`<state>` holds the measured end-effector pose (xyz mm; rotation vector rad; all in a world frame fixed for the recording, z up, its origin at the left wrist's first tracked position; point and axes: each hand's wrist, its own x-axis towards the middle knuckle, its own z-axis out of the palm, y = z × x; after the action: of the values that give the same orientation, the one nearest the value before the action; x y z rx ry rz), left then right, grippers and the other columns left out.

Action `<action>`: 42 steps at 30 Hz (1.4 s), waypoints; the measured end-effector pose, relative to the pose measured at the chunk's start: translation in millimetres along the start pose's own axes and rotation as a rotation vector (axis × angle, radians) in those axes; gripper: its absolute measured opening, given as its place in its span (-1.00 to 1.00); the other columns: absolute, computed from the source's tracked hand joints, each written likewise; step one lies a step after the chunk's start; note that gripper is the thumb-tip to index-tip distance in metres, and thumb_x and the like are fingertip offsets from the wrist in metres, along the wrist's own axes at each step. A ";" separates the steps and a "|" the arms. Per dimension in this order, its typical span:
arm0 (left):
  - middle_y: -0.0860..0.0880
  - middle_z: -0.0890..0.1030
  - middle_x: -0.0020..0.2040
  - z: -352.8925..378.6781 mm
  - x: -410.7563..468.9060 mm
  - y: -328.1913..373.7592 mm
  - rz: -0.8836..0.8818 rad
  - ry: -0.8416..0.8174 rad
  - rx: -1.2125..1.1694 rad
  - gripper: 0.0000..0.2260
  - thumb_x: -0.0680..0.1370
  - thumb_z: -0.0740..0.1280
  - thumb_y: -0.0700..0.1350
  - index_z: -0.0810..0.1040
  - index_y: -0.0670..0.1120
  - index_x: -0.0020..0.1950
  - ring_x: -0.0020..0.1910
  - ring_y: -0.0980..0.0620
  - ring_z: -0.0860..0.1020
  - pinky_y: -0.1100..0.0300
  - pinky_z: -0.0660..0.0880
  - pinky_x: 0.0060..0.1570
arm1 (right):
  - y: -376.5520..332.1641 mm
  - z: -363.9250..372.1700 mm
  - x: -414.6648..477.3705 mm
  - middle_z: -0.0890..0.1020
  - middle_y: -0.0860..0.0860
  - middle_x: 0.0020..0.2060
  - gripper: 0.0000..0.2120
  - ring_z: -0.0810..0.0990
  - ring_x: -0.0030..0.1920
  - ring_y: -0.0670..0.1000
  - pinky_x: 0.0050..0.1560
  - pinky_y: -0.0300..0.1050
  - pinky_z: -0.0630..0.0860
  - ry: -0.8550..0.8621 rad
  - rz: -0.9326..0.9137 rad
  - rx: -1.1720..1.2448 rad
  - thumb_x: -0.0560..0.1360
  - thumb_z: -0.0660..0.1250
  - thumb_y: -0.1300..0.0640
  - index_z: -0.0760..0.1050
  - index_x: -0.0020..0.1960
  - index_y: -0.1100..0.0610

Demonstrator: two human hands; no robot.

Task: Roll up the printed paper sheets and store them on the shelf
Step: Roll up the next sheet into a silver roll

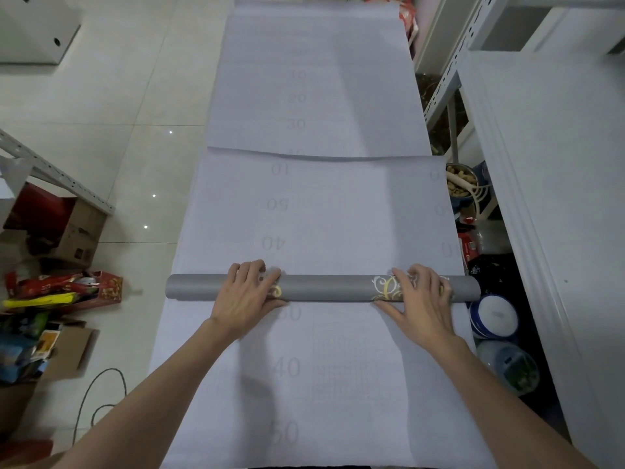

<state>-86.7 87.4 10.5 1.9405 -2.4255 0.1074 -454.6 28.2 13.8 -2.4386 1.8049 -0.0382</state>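
Observation:
Long white paper sheets (pixel 314 204) with faint grid lines and numbers lie face down on the floor, overlapping end to end. Across them lies a grey roll (pixel 324 288) with a gold and white swirl print, the rolled part of one sheet. My left hand (pixel 248 292) rests on top of the roll left of its middle, fingers curled over its far side. My right hand (pixel 417 296) presses on the roll near its right end in the same way. The flat sheet continues beyond the roll and also beneath my forearms.
A white metal shelf frame (pixel 449 72) and a white cabinet (pixel 548 198) stand on the right, with jars and a bowl of food (pixel 461 184) at their foot. Cardboard boxes and red packages (pixel 64 289) crowd the left, beside a black cable (pixel 101 401) on the tiled floor.

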 end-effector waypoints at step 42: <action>-0.14 0.47 0.07 10.9 14.1 -3.4 -0.047 0.036 -0.086 -0.38 0.56 0.09 0.39 0.48 -0.12 0.25 -0.04 -0.15 0.44 -0.04 0.40 0.07 | 10.1 7.4 25.5 0.47 0.00 0.11 -0.37 0.45 0.18 0.09 0.36 0.18 0.19 0.039 0.092 0.115 0.48 0.06 -0.47 0.45 0.20 0.03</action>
<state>-86.3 72.1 0.8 1.9406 -2.3199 0.0362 -456.1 1.5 4.3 -2.2906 1.8727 -0.1788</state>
